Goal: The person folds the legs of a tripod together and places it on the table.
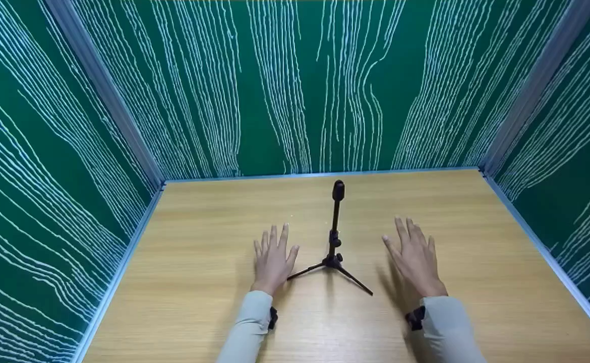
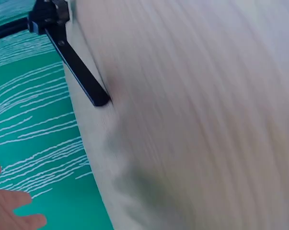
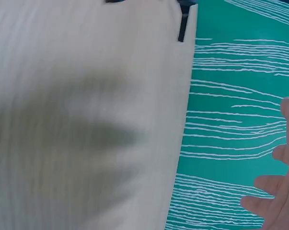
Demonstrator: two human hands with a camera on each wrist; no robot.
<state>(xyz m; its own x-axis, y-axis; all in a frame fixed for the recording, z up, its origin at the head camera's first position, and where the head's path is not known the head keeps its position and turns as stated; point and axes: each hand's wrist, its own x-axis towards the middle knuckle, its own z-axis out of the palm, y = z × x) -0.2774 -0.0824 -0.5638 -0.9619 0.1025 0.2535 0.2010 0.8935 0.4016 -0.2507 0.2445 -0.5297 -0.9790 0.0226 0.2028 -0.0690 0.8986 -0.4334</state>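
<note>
A black tabletop tripod stand (image 1: 334, 237) stands upright between the two hands, with a slim post, small side knobs and a thicker black top. Two splayed legs show in the head view. To its left, the left hand (image 1: 273, 262) has its fingers straight and spread, the thumb near the end of the left leg; it holds nothing. On the other side, the right hand (image 1: 416, 262) is also empty with fingers extended, apart from the stand and casting a shadow. In the left wrist view a tripod leg (image 2: 79, 72) shows large; the right wrist view catches only a leg (image 3: 184, 24) at its top.
The wooden table (image 1: 199, 242) is bordered by green panels (image 1: 254, 126) with wavy white lines at the back and both sides. Grey posts (image 1: 106, 85) mark the back corners. A black wrist device (image 1: 415, 318) sits at each sleeve cuff.
</note>
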